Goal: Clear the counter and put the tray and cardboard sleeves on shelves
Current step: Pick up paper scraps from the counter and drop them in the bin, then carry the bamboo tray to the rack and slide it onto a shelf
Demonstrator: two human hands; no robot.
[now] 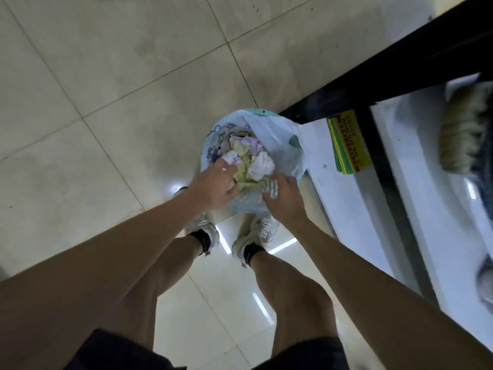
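Observation:
A small bin lined with a white plastic bag (277,134) stands on the floor in front of my feet. It is full of crumpled paper and tissues (253,156). My left hand (216,182) presses down on the rubbish at the near left rim, fingers curled over the paper. My right hand (282,196) rests on the near right rim, fingers on the bag and a striped scrap. No tray or cardboard sleeves are in view.
A white counter or shelf (354,209) with a black frame (400,60) runs along the right. A yellow and green stack of packets (349,142) lies on it. A brush-like object (464,134) sits further right. Beige floor tiles (106,102) spread left.

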